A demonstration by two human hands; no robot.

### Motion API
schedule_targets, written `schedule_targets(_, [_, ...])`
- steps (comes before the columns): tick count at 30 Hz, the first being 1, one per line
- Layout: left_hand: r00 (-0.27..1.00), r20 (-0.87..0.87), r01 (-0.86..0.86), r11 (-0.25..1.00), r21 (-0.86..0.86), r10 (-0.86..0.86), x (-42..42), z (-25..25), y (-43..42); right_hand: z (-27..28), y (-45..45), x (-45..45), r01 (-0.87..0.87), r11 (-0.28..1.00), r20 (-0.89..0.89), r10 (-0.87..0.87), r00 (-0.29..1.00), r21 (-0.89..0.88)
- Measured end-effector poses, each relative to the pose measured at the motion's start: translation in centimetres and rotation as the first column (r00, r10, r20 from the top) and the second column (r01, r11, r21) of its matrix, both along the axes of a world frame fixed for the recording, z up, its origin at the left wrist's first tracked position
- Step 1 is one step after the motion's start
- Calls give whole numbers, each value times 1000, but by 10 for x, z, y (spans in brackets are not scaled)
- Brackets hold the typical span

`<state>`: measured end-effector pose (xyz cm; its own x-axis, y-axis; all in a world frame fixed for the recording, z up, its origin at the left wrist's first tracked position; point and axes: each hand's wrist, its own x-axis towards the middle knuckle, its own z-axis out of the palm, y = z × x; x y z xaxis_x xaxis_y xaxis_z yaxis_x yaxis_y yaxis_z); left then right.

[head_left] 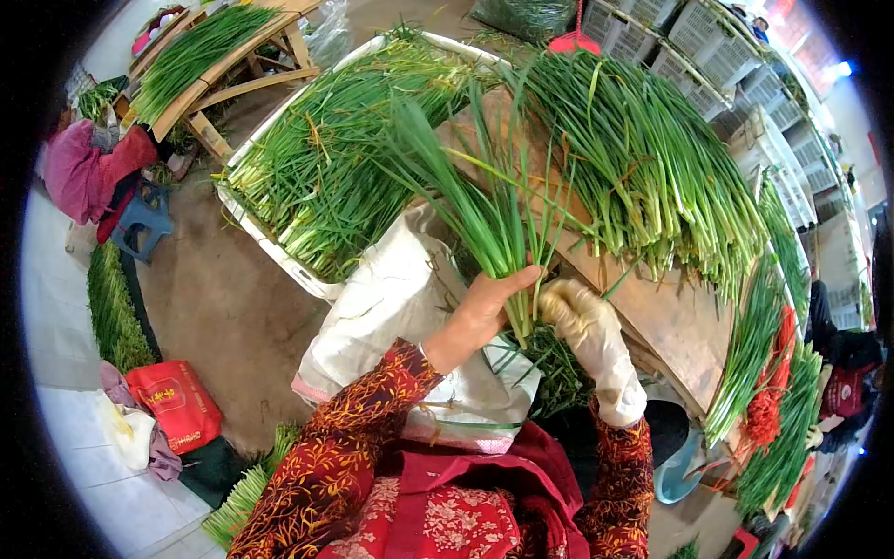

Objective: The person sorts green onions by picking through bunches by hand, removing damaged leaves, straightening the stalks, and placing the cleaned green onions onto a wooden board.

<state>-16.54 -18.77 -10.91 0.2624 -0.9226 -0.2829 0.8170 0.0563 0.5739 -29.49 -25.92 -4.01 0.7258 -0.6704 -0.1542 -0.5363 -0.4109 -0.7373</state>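
My bare left hand (480, 321) is wrapped round the stalks of a small bunch of long green leaves (484, 224), which fans up and away from me. Just right of the bunch's lower end is my right hand (577, 317) in a pale glove, its fingers curled; what they hold, if anything, is too small to make out. A large heap of the same greens (652, 158) lies on a wooden board (670, 326) beyond my right hand. More greens (345, 149) fill a white crate (270, 256) at the upper left. A white sack (372, 317) lies below my left hand.
A person in pink (88, 172) sits by a blue stool (144, 219) at the left. Greens lie on a wooden stand (209, 135). A red bag (174, 401) is at the lower left. Crates (698, 33) are stacked upper right; another person (847, 373) is at the right edge.
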Motion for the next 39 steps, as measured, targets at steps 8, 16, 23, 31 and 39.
schedule_targets(8, [999, -45, -21, 997, 76, 24, 3, -4, 7, -8, -6, 25, 140, 892, 460, -350, 816, 431])
schedule_targets(16, [983, -128, -150, 980, -130, 133, 49, 5, 12, -32, 19, -58, -117, 711, 303, -140, 943, 694])
schedule_targets(23, [971, -189, -177, 973, -146, 148, 33, 29, 14, -16, 9, -28, 129, 961, -35, -124, 992, 245])
schedule_targets(31, [876, 73, -392, 791, -470, 477, 59, 70, 22, -8, -12, 13, 140, 938, 336, -26, 941, -318])
schedule_targets(39, [993, -111, -79, 960, -269, 51, 25, 20, 6, -19, -60, 10, 125, 739, -233, -362, 903, -662])
